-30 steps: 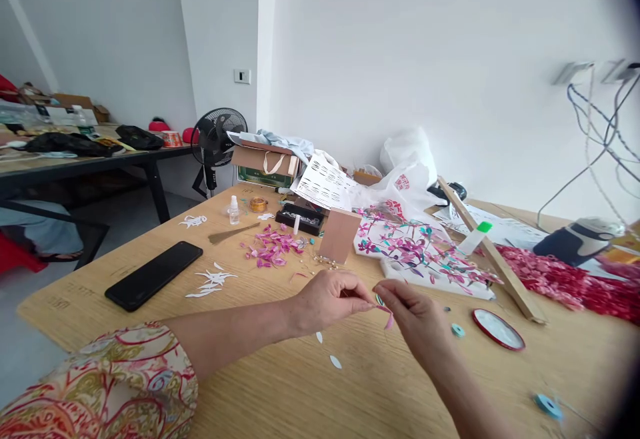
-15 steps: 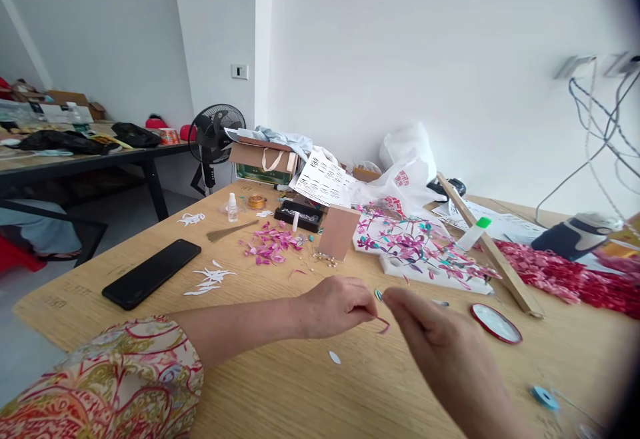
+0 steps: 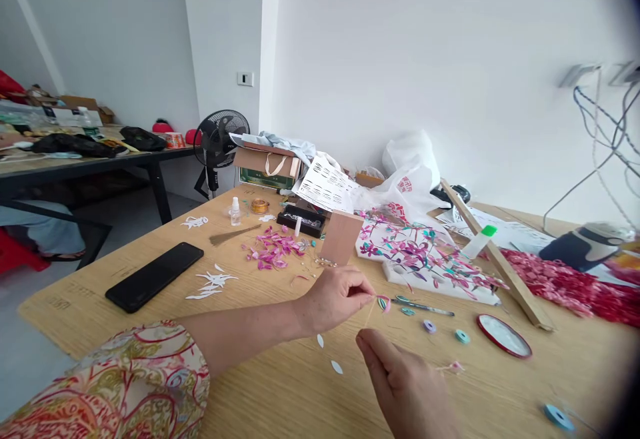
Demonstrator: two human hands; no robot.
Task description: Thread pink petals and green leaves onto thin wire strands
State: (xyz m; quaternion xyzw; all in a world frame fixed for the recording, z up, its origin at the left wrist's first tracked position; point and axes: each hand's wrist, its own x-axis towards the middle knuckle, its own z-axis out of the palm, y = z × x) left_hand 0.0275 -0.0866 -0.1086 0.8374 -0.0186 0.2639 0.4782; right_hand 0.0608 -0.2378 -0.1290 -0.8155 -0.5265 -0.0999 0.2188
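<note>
My left hand [image 3: 336,298] is pinched shut on a small pink and green flower piece [image 3: 383,303] held just above the wooden table [image 3: 280,386]. A thin thread or wire runs from the flower down toward my right hand [image 3: 400,386], which is lower and nearer to me with its fingers closed in a pinch; what it holds is too fine to name. White paper petals [image 3: 336,366] lie on the table between the hands. A tiny pink flower [image 3: 454,366] lies just right of my right hand.
A white board of pink and teal flowers [image 3: 425,259] lies beyond the hands, with small thread spools [image 3: 462,336], a red-rimmed lid [image 3: 503,336] and a wooden strip [image 3: 500,262] nearby. A black phone [image 3: 154,275], loose pink petals [image 3: 273,251], a cardboard piece [image 3: 340,238] and red material [image 3: 565,286] also lie about.
My right hand has pulled back down and toward me, away from the left hand. The left hand stayed put, still pinching the flower piece. Spools behind the hands have come into sight.
</note>
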